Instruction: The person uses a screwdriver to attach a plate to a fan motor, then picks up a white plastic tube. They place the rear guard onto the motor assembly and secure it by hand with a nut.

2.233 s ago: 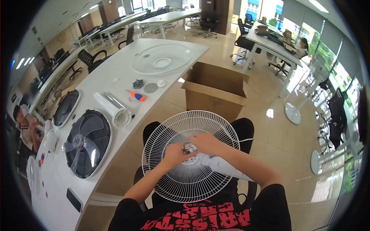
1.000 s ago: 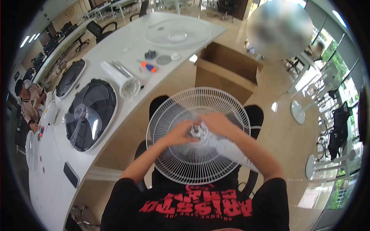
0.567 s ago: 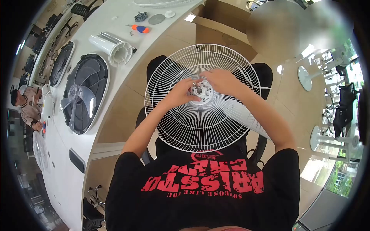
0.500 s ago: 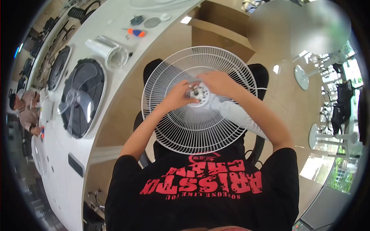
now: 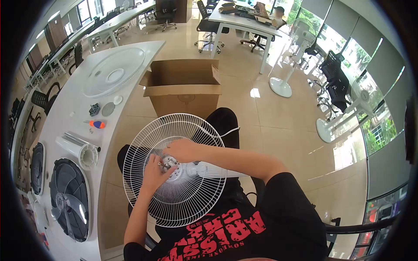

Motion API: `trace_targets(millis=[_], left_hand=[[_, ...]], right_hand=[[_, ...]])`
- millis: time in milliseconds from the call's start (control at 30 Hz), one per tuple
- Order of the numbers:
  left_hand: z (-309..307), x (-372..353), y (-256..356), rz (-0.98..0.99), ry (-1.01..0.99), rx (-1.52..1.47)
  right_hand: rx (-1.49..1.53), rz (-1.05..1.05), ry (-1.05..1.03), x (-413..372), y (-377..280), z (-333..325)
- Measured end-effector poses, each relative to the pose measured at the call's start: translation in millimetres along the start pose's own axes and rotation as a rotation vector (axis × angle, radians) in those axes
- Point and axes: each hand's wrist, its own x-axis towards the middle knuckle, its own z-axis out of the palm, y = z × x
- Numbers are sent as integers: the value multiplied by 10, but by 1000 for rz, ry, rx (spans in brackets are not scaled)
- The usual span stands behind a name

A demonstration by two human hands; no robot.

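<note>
A white wire fan grille (image 5: pixel 191 209) rests tilted on my lap, with a pale motor hub (image 5: pixel 174 173) at its centre. My left hand (image 5: pixel 153 175) is at the near left side of the hub, thumb and fingers closed around its middle part. My right hand (image 5: pixel 185 151) reaches across from the right, its fingers bent down onto the hub's far side; what its fingertips hold is hidden. Behind the wires, the white fan body (image 5: pixel 209 170) extends to the right. A white cord (image 5: pixel 230 131) shows past the grille's far right edge.
On the white table (image 5: pixel 111 143) at left lie a blue and orange screwdriver (image 5: pixel 96 124), a white tube (image 5: pixel 87 155), a large white round base (image 5: pixel 98 89) and a dark round cover with translucent blades (image 5: pixel 69 200). An open cardboard box (image 5: pixel 180 102) stands ahead; white stand fans (image 5: pixel 281 87) are at right.
My view has tilted up and turned, so the grille and hands sit lower and further left in it. Both hands stay at the hub, with their fingers slightly shifted.
</note>
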Motion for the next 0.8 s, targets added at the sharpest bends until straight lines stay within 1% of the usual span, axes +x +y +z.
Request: trace_targets(millis=[33,67,133,167,267,367,400,433,500,600,667,700,800], left_hand=[[-31,3,-33,56,24,-32],[-74,-17,-48,83,-5,-114],[-121,-45,-113,84,-139,-174],[-137,-56,-132,83,-205,-205],[-192,-34,-93,-6,-270,-259],[-172,-34,-120,41,-228,-199],[-249,-6,7,-41,-264,-216],[-221,6,0,-2,-227,-187],[-116,-3,-73,59,-141,-125],[17,6,-107,-21,-72,28],[76,-13,-68,-130,-51,-29],[37,-13,-29,-153,-49,-44],[23,-54,-29,-141,-49,-14]], right_hand=[[-2,-6,7,5,7,-12],[-4,3,-13,8,10,-17],[-6,16,-57,19,-5,-42],[0,14,-45,21,-6,-40],[11,5,-20,11,7,-3],[12,-21,20,24,50,64],[22,-36,50,31,60,89],[31,-52,78,35,78,104],[5,-20,49,20,91,82],[13,15,-56,64,45,15],[30,-34,21,45,-3,-71],[34,-32,24,49,-22,-67],[38,-7,-6,23,-68,-96]])
